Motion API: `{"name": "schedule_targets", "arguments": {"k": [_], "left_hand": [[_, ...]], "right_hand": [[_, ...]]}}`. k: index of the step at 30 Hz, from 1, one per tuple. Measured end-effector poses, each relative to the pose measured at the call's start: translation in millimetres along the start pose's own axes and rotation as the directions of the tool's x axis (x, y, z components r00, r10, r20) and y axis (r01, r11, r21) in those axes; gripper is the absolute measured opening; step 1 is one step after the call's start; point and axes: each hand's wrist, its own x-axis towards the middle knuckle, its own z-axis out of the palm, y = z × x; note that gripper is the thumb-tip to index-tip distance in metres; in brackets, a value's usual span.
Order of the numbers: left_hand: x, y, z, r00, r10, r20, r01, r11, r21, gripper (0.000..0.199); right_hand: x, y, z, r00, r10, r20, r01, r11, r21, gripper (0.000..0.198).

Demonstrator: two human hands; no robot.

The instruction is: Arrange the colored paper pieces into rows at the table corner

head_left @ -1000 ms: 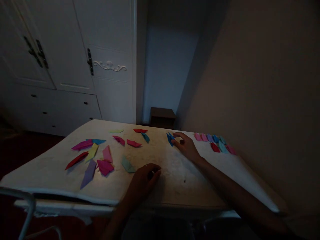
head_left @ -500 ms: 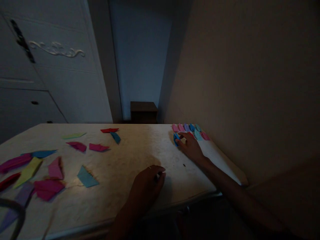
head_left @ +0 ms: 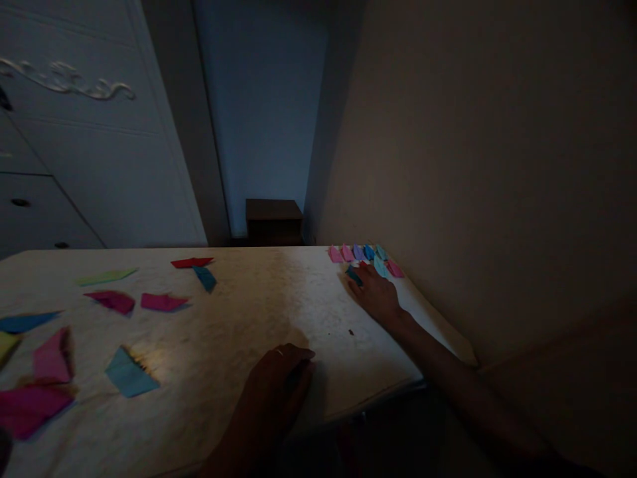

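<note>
My right hand [head_left: 374, 293] is closed on a small blue folded paper boat [head_left: 354, 275] at the table's far right, its fingers partly hiding it. Just beyond those fingers, small paper boats stand in a close row, among them a pink one [head_left: 334, 253], a purple one [head_left: 359, 252] and a light blue one [head_left: 381, 266]. A red one is mostly covered by the hand. Near the front edge, my left hand [head_left: 279, 385] rests on the table, loosely curled with thumb and forefinger apart, and no object shows in it.
Across the left of the white table [head_left: 239, 312] lie several folded papers, including a light blue one [head_left: 130, 373], a magenta one [head_left: 162, 302] and a red one [head_left: 193, 263]. A wall [head_left: 448, 199] borders the right side. A brown cabinet [head_left: 273, 210] stands behind.
The view has swung slightly to the right. My right hand has shifted over the blue boat, which now shows less and sits closer to the others. My left hand stays near the front edge.
</note>
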Motion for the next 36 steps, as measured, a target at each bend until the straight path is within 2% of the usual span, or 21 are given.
{"name": "schedule_targets", "arguments": {"k": [6,17,32,36], "left_hand": [[-0.9,-1.6,1.5,1.000,-0.001,0.008,0.001,1.000,-0.008,0.020],[0.3,2.1,-0.4,1.000,-0.023,0.000,0.023,1.000,-0.004,0.021],[1.5,-0.1,-4.7,0.994,-0.065,0.084,0.063,0.998,0.022,0.025],[1.9,1.3,-3.4,0.994,-0.089,0.062,0.087,0.996,0.026,0.025]], "right_hand": [[-8.6,-11.5,3.5,0.994,-0.055,0.098,0.060,0.997,-0.051,0.048],[-8.4,-14.5,12.6,0.999,-0.012,0.053,0.018,0.995,-0.102,0.071],[-3.5,-17.4,13.7,0.998,0.000,0.070,0.005,0.997,-0.075,0.073],[-6.6,-20.2,9.8,0.995,0.053,0.085,-0.045,0.995,-0.089,0.077]]}}
